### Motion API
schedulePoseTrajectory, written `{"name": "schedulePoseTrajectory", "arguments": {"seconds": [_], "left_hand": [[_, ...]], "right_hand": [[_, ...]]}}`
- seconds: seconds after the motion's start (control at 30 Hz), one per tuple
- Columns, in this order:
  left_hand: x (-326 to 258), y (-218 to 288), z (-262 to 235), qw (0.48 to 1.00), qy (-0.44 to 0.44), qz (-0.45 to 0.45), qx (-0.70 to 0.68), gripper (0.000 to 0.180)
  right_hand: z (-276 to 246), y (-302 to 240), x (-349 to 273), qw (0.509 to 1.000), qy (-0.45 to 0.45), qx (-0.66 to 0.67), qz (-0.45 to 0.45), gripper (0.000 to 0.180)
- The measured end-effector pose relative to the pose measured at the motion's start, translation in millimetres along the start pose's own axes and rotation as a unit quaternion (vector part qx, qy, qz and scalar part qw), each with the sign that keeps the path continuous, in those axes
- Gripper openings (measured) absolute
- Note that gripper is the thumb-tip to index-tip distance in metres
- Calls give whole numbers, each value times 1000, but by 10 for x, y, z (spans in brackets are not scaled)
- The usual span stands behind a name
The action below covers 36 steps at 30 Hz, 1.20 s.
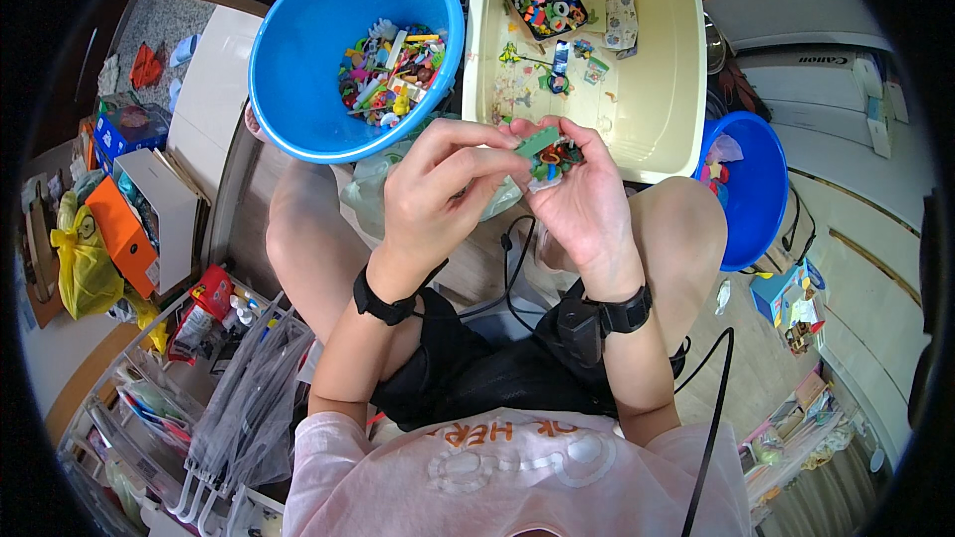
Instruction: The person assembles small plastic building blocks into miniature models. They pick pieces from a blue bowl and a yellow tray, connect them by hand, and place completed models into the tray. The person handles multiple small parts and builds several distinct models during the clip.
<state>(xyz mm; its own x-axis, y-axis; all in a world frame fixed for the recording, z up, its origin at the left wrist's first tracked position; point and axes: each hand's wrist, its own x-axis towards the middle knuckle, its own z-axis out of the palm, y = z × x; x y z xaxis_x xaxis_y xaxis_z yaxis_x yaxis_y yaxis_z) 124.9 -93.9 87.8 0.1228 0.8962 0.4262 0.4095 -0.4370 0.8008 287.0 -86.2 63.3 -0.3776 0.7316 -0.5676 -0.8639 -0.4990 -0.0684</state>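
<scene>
My right hand [585, 204] is cupped palm up around a small heap of colourful little pieces [555, 163], dark green, red and yellow among them. A flat light-green piece [538, 142] lies over the heap, and the fingertips of my left hand [443, 179] pinch its near end. Both hands are close together above the near edge of a cream tub [652, 154]. Inside that tub sit a dark box of small toys [546, 6] and several scattered bits. Left of it, a light-blue basin [298, 89] holds a pile of mixed small toys [391, 78].
A dark-blue basin [761, 209] with a few items stands at the right, beside my knee. A pale plastic bag [373, 189] lies under my left hand. Black cables [718, 408] run past my right arm. Clear-covered hangers [239, 403] stand at the lower left.
</scene>
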Motion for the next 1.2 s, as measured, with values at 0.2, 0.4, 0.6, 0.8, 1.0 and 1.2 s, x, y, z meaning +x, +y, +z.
{"name": "schedulePoseTrajectory", "arguments": {"seconds": [0.2, 0.4, 0.6, 0.8, 1.0, 1.2], "left_hand": [[7, -3, -3, 999, 28, -36, 1, 22], [146, -53, 45, 994, -13, -106, -19, 20], [262, -12, 153, 967, -163, -173, -87, 17], [557, -93, 408, 979, -24, -198, -49, 29], [560, -67, 460, 977, -48, -206, -35, 32], [352, 23, 524, 990, -114, -80, 13, 23]], "right_hand": [[-11, -15, -20, 999, 31, 11, -4, 22], [-101, -156, -31, 998, 34, 52, -27, 23], [-163, -391, -68, 995, 54, 61, -58, 20], [-217, -485, -74, 993, 56, 81, -59, 22], [-207, -511, -85, 994, 39, 67, -81, 22], [-149, -432, -104, 996, 23, 51, -75, 23]]}}
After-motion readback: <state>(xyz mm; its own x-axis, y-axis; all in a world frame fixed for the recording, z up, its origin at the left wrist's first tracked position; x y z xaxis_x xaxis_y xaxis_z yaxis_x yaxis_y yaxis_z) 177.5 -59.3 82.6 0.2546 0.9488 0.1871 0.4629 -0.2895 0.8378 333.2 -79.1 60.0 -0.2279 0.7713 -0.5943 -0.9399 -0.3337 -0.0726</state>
